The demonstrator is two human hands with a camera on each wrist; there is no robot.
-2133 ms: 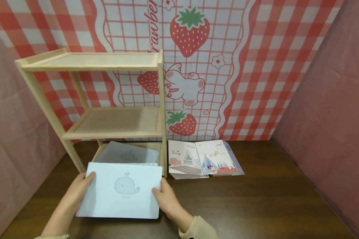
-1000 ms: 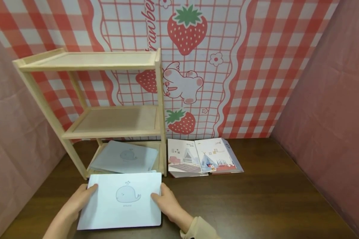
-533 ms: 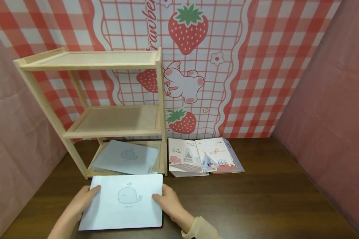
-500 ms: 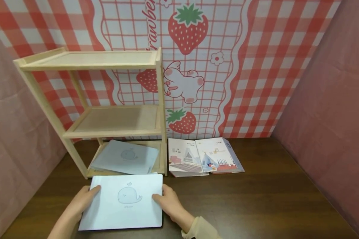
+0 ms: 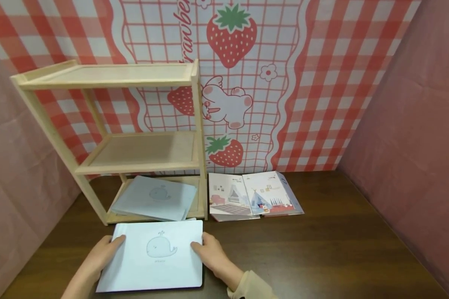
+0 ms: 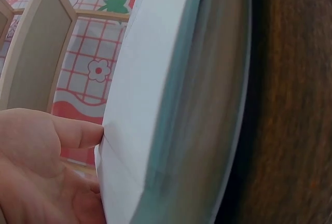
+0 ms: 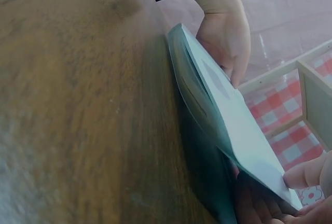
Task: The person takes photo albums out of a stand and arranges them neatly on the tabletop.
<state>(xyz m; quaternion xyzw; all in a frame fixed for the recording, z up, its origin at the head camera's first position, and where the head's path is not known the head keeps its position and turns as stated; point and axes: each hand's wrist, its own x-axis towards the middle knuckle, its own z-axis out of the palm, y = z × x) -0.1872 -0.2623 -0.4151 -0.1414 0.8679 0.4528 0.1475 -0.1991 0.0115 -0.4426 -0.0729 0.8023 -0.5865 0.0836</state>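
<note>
A pale blue book point(image 5: 134, 270) with a whale drawn on its cover is held over the table in front of the wooden rack. At its left edge my left hand point(image 5: 104, 253) grips it, thumb on the cover and the other fingers out of sight beneath. My right hand point(image 5: 216, 253) pinches the right edge, and in the right wrist view the fingers point(image 7: 254, 203) of that hand curl under the book. The left wrist view shows the book's page edges point(image 6: 197, 110) slightly fanned between the covers.
The three-tier wooden rack point(image 5: 138, 170) stands at the left. Similar whale-covered blue books point(image 5: 153, 197) lie stacked askew on its bottom shelf. Right of the rack, an open picture book point(image 5: 243, 197) lies on the dark wooden table point(image 5: 307, 253). A strawberry-print checked cloth point(image 5: 314, 83) hangs behind.
Both hands have drawn the held book toward me, away from the rack, over about two seconds. More of the stack on the bottom shelf shows now. The grip looks the same.
</note>
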